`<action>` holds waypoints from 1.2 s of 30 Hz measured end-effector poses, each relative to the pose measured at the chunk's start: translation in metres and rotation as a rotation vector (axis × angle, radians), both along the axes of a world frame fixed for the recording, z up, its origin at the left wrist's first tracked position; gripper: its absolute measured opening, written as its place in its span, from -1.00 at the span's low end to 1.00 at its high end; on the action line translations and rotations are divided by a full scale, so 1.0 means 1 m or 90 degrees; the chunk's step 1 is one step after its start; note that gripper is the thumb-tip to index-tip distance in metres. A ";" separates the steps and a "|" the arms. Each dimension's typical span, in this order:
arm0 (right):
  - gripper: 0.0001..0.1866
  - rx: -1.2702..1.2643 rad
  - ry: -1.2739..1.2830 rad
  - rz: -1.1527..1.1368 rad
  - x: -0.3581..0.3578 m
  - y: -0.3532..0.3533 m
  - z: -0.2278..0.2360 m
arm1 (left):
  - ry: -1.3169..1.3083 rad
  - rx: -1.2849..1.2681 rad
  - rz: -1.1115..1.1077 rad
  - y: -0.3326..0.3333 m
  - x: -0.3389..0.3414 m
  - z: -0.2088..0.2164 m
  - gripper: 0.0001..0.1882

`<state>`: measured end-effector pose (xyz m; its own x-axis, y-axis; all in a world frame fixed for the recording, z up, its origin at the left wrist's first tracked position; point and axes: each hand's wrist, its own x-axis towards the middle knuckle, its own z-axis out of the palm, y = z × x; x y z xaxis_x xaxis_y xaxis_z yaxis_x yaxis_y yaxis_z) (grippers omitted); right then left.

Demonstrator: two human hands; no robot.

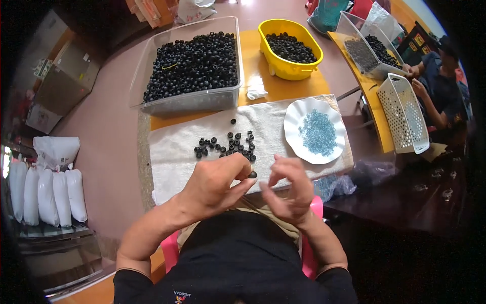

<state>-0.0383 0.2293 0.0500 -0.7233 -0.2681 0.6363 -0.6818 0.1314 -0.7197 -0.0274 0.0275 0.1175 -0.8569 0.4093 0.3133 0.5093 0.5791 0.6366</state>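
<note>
Black and rounded, a small part [252, 175] is pinched by the left hand [215, 178] over white cloth [174, 152]; the right hand [290, 188] is blurred, thumb and forefinger apart, its hold I cannot tell; bluish transparent beads [318, 133] lie on a scalloped plate [292, 124].

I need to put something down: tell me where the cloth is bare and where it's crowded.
The white cloth is bare left of the loose black pieces, and between them and the scalloped plate. It is crowded mid-cloth, where those pieces lie close to the left hand.
</note>
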 end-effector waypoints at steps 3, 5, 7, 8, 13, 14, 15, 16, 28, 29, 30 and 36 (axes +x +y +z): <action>-0.37 0.032 0.026 0.022 0.009 -0.008 0.002 | -0.131 0.092 0.037 -0.003 0.006 -0.004 -0.79; -0.40 0.020 0.013 -0.058 0.012 -0.012 0.001 | -0.259 0.170 0.078 -0.004 0.006 -0.003 -0.79; -0.29 0.078 0.050 -0.046 0.011 -0.009 0.006 | -0.330 0.251 0.118 -0.010 0.004 -0.002 -0.78; -0.18 0.136 0.086 -0.032 0.010 -0.007 0.007 | -0.401 0.333 0.159 -0.013 0.003 -0.001 -0.77; -0.11 0.059 -0.024 0.037 0.018 -0.006 -0.011 | -0.499 0.422 0.137 -0.011 0.005 -0.007 -0.73; -0.10 0.044 -0.144 0.060 0.019 -0.009 -0.008 | -0.526 0.443 0.126 -0.011 0.005 -0.008 -0.72; -0.10 0.043 -0.146 0.060 0.018 -0.011 -0.009 | -0.528 0.442 0.127 -0.012 0.005 -0.007 -0.72; -0.10 -0.010 -0.109 0.054 0.016 -0.013 -0.009 | -0.531 0.456 0.134 -0.012 0.003 -0.005 -0.72; -0.35 -0.031 -0.060 0.049 0.008 -0.008 -0.012 | -0.602 0.483 0.141 -0.013 0.005 -0.014 -0.74; -0.36 -0.025 -0.068 0.079 0.007 -0.007 -0.011 | -0.605 0.490 0.120 -0.012 0.006 -0.015 -0.74; -0.38 -0.018 -0.078 0.109 0.007 -0.006 -0.011 | -0.608 0.488 0.118 -0.011 0.006 -0.015 -0.74; -0.59 -0.048 -0.105 0.223 -0.001 -0.004 -0.018 | -0.647 0.439 0.077 -0.010 0.006 -0.018 -0.75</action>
<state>-0.0398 0.2250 0.0317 -0.6905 -0.4736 0.5467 -0.5504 -0.1464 -0.8219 -0.0215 0.0177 0.0997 -0.8582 0.3238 -0.3983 -0.4290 -0.0262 0.9029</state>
